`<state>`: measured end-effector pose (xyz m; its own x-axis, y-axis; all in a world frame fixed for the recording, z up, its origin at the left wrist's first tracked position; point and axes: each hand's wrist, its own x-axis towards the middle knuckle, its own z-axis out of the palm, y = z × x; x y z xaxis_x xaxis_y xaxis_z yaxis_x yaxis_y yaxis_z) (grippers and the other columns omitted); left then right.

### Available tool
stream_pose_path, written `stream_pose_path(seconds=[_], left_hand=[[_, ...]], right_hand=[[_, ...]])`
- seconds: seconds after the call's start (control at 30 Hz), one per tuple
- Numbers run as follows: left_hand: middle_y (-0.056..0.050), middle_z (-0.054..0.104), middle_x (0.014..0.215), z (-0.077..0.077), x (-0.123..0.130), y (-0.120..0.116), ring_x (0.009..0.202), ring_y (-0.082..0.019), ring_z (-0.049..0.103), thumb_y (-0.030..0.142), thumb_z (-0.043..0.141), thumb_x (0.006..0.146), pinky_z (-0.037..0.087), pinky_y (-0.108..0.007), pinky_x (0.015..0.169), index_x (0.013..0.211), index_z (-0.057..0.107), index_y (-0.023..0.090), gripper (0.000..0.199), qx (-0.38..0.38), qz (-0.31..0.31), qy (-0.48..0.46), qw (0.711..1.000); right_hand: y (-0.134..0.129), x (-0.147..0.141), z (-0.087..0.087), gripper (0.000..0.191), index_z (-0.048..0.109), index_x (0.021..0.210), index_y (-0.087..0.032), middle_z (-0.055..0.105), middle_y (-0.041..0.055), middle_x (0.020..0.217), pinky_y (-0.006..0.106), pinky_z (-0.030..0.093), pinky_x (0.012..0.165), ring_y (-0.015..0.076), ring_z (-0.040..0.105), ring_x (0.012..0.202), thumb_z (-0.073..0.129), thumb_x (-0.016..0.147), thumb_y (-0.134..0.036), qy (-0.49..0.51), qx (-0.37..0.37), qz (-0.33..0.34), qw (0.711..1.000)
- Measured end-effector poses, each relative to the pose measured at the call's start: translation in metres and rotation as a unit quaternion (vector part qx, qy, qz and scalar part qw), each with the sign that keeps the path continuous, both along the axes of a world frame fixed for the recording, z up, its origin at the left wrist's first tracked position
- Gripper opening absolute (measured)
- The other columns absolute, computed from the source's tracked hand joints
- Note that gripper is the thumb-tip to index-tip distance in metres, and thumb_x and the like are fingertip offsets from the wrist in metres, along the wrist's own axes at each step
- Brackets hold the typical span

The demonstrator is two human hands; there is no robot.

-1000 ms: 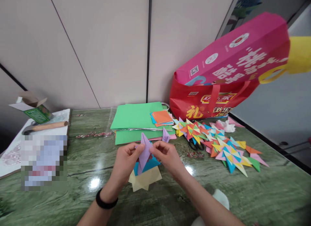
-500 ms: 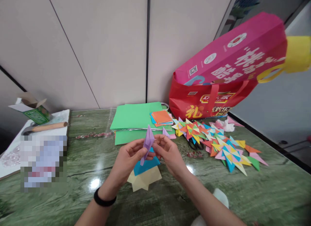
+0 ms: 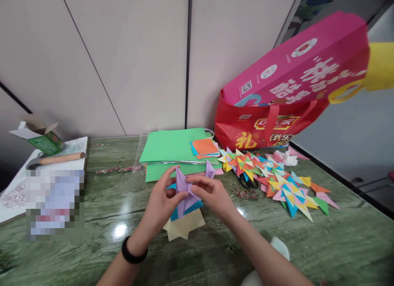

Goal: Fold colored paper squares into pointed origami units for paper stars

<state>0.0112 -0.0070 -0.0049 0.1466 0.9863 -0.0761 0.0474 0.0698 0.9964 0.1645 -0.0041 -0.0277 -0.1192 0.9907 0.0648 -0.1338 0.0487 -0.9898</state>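
Between my two hands is a folded piece of purple origami paper (image 3: 182, 202), upright with a pointed tip at the top. My left hand (image 3: 160, 197) pinches its left side with thumb and fingers. From the right, my right hand (image 3: 212, 192) grips the other side, thumb in front and fingers behind. Below the hands lie a blue paper (image 3: 193, 207) and a cream paper (image 3: 186, 225) with pointed edges, both partly covered. Just behind my right hand a second purple folded piece (image 3: 210, 170) rests by the stack of green paper (image 3: 172, 145).
Square papers, orange on top (image 3: 205, 147), lie on the green stack. Colourful folded paper stars (image 3: 289, 191) and black-handled scissors (image 3: 248, 181) are at right. A red bag (image 3: 234, 126) stands behind. At left are a hammer (image 3: 61, 159) and an opened green box (image 3: 46, 143).
The purple piece has turned to show a wider face and dropped slightly down and left. My right hand has moved left, its fingers now over the paper.
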Motion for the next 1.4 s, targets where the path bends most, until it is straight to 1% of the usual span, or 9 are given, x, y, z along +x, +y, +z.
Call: stream_pose_path(seconds=[0.17,0.27,0.43,0.73,0.87,1.03,1.13,1.23,1.4], left_hand=[[-0.012,0.064,0.106,0.002,-0.004,0.003,0.071,-0.018,0.066,0.024,0.070,0.064,0.052,-0.030,0.064,0.124,0.040,0.017,0.067,-0.032,-0.022,-0.034,0.999],[-0.010,0.067,0.098,0.002,-0.005,0.004,0.074,-0.019,0.066,0.024,0.066,0.069,0.051,-0.029,0.064,0.123,0.040,0.016,0.061,-0.039,-0.018,-0.052,0.998],[-0.006,0.069,0.084,0.002,-0.005,0.004,0.058,-0.014,0.061,0.023,0.061,0.070,0.048,-0.025,0.055,0.125,0.037,0.014,0.061,-0.083,-0.011,-0.055,0.995],[-0.005,0.067,0.085,0.003,-0.005,0.004,0.065,-0.016,0.061,0.021,0.065,0.064,0.048,-0.025,0.056,0.113,0.044,0.016,0.053,-0.059,0.025,-0.037,0.997],[-0.002,0.065,0.077,-0.001,-0.006,0.005,0.060,-0.012,0.058,0.028,0.070,0.064,0.045,-0.021,0.052,0.099,0.049,0.016,0.042,-0.040,0.045,-0.048,0.997],[0.002,0.061,0.057,-0.004,-0.008,0.005,0.048,-0.009,0.051,0.031,0.073,0.062,0.038,-0.016,0.043,0.087,0.054,0.015,0.035,-0.016,0.084,-0.020,0.996],[0.002,0.062,0.056,-0.005,-0.009,0.006,0.047,-0.009,0.052,0.032,0.075,0.060,0.038,-0.016,0.042,0.084,0.055,0.015,0.035,-0.021,0.105,-0.019,0.994],[0.003,0.062,0.054,-0.005,-0.010,0.008,0.045,-0.009,0.052,0.032,0.076,0.059,0.039,-0.016,0.041,0.086,0.055,0.015,0.038,-0.024,0.113,-0.037,0.993],[0.003,0.062,0.053,-0.003,-0.011,0.007,0.044,-0.008,0.052,0.032,0.076,0.059,0.037,-0.015,0.040,0.086,0.055,0.016,0.038,-0.020,0.110,-0.044,0.993]], right_hand=[[0.002,0.005,-0.002,0.018,0.072,0.085,-0.020,0.069,0.0058,0.095,0.033,0.048,0.078,0.0193,0.062,0.088,0.065,0.069,-0.026,-0.022,-0.018,0.010,1.000],[0.000,0.004,-0.003,0.027,0.070,0.090,-0.021,0.067,0.0061,0.100,0.032,0.051,0.073,0.0190,0.061,0.087,0.070,0.064,-0.024,-0.046,-0.003,0.023,0.999],[-0.002,0.000,-0.006,0.033,0.067,0.096,-0.020,0.063,0.0071,0.106,0.027,0.052,0.066,0.0180,0.061,0.087,0.067,0.063,-0.015,-0.127,0.048,0.015,0.991],[0.000,-0.004,-0.009,0.019,0.067,0.077,-0.016,0.069,0.0061,0.075,0.027,0.047,0.060,0.0169,0.060,0.068,0.058,0.073,-0.032,-0.087,0.045,-0.077,0.992],[0.000,-0.005,-0.009,0.023,0.065,0.069,-0.015,0.060,0.0004,0.058,0.022,0.037,0.048,0.0111,0.050,0.052,0.060,0.070,-0.038,-0.064,0.000,-0.063,0.996],[-0.001,-0.007,-0.009,0.032,0.063,0.064,-0.014,0.052,-0.0031,0.051,0.019,0.028,0.044,0.0077,0.041,0.047,0.065,0.067,-0.046,-0.023,-0.043,-0.030,0.998],[-0.001,-0.007,-0.008,0.037,0.065,0.072,-0.014,0.057,-0.0011,0.057,0.019,0.034,0.045,0.0092,0.047,0.050,0.061,0.070,-0.051,0.031,-0.074,-0.013,0.997],[-0.001,-0.006,-0.006,0.035,0.063,0.090,-0.017,0.064,0.0013,0.069,0.023,0.044,0.053,0.0124,0.056,0.058,0.063,0.071,-0.046,0.082,-0.081,0.036,0.993],[-0.004,-0.007,-0.005,0.039,0.057,0.104,-0.023,0.064,0.0026,0.087,0.026,0.049,0.065,0.0144,0.061,0.073,0.068,0.066,-0.022,0.042,0.026,0.060,0.997]])
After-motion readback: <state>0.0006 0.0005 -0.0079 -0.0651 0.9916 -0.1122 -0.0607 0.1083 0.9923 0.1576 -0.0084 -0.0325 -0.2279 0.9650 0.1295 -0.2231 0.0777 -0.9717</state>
